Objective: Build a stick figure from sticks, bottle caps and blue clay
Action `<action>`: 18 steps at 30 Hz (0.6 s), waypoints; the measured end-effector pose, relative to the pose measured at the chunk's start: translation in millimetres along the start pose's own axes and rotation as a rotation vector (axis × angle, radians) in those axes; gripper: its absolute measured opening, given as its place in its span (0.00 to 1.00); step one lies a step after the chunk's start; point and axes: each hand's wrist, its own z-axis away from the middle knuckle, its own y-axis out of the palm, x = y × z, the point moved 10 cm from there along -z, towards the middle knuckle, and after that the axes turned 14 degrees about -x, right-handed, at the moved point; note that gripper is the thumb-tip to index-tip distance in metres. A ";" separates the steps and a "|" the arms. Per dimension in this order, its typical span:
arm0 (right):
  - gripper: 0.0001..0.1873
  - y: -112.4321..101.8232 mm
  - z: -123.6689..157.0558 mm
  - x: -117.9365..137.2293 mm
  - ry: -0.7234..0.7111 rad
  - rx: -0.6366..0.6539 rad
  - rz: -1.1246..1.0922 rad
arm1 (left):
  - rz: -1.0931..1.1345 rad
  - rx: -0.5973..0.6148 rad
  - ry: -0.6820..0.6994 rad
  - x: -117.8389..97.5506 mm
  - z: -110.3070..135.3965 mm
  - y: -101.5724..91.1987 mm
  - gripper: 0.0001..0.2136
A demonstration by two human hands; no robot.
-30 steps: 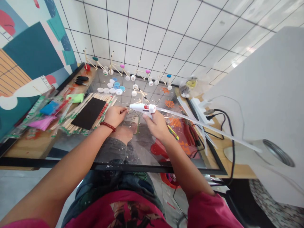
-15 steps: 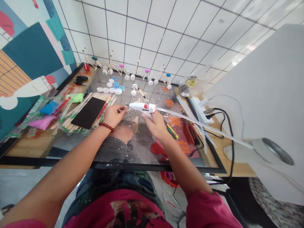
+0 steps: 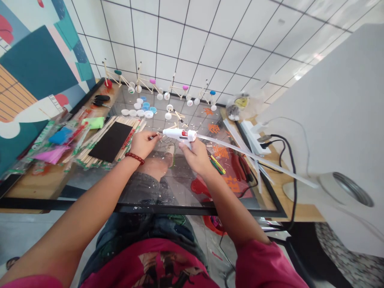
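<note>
My right hand (image 3: pixel 196 156) is wrapped round the grip of a white hot glue gun (image 3: pixel 174 134), its nozzle pointing left. A long clear glue stick (image 3: pixel 255 155) trails out of the gun's back end to the right. My left hand (image 3: pixel 144 143), with a red bead bracelet at the wrist, pinches a small pale wooden stick piece (image 3: pixel 160 135) at the nozzle tip; the fingers hide most of it. Just beyond the gun lies a small stick frame (image 3: pixel 178 116) with white bottle caps (image 3: pixel 168 116) as wheels.
Finished stick-and-cap models (image 3: pixel 153 82) line the wall. Loose white and blue caps (image 3: pixel 146 107) lie before them. Left are bundled wooden sticks (image 3: pixel 87 154) under a black sheet (image 3: pixel 111 142). A yellow cutter (image 3: pixel 218 164), red pliers (image 3: pixel 240 164) and a power strip (image 3: pixel 253 138) are right.
The hands and glue gun stay nearly in place, the nozzle held at the pinched stick piece. The view has shifted slightly.
</note>
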 end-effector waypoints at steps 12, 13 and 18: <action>0.20 3.3 -3.2 -5.4 -0.044 -0.029 -0.021 | -0.045 0.032 -0.002 0.0 -0.2 2.9 0.06; 0.19 3.9 -3.2 -5.9 -0.045 -0.029 -0.018 | -0.043 0.033 -0.005 0.1 -0.2 2.9 0.06; 0.19 4.9 -2.3 -4.0 -0.071 -0.036 -0.053 | -0.001 0.016 -0.004 -0.9 -0.1 1.0 0.06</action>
